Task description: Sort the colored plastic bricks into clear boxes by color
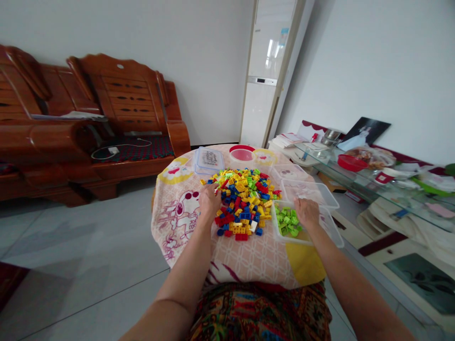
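Heaped red, yellow, blue and green plastic bricks (242, 189) sat mid-bench (245, 260), on a pink patterned cloth. Left hand (210, 201) was at the heap's 9 o'clock, fingers drawn in narrow against it; couldn't tell whether a brick was gripped. Right hand (307, 211) was curled over the clear rectangular plastic bin (293, 241) at 4 o'clock, grip hidden. Loose lime-green plastic bricks (287, 220) lay inside.

Risks, my judgement: the bin's right end seemed to overhang the bench edge, so a wrist knock could tip it. Raking the loose slope could scatter bricks toward 7 o'clock. A wrong-colour brick could drop among the green.

Writing: blue-rimmed clear plastic lid (209, 161), 11 o'clock, had black lettering, too blurred to read. Cloth letters unclear. Small blue label (284, 31) on the tall white appliance (261, 106), past 12 o'clock, illegible. No brand readable.
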A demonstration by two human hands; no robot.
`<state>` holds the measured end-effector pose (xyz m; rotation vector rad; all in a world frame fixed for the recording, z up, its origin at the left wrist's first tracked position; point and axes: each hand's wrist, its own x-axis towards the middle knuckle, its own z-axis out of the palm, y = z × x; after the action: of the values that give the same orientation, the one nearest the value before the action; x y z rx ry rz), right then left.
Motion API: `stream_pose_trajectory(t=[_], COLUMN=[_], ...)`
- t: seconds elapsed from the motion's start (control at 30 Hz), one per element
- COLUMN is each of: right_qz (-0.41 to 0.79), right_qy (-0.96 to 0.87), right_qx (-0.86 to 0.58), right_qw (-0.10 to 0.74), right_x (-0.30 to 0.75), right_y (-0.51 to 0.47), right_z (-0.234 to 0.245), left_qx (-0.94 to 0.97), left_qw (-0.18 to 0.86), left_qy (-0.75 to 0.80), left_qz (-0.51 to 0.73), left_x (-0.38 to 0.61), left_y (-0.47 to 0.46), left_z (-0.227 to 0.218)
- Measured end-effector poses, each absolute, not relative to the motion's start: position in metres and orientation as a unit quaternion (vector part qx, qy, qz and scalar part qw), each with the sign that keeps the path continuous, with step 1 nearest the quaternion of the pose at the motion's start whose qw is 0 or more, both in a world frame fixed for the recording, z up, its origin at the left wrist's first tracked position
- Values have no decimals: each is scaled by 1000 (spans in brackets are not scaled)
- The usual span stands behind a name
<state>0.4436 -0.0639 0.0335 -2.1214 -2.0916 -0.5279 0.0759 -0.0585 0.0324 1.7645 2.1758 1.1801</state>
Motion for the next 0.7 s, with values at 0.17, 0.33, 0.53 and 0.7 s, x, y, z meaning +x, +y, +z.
stream_pose_trajectory(t=[0.17,0.33,0.53,0.7], right_qz=[-178,-185,-179,-180], right_qy=[-694,-693,-690,-688], right_qx=[-695,-693,-698,-700], right_qw=[64,75,67,68], right_x=[445,446,444,444], right_y=[-62,-62,-62,-62], right_z=[30,29,31,30], left_qx=[548,550,540,581], left_qw=[91,90,70,91], left_qy=[789,786,753,666], left_qz=[263,269,369,459], left_x=[54,57,60,82], left_y=[-63,-64,-64,-63], left_z=[25,26,31,31])
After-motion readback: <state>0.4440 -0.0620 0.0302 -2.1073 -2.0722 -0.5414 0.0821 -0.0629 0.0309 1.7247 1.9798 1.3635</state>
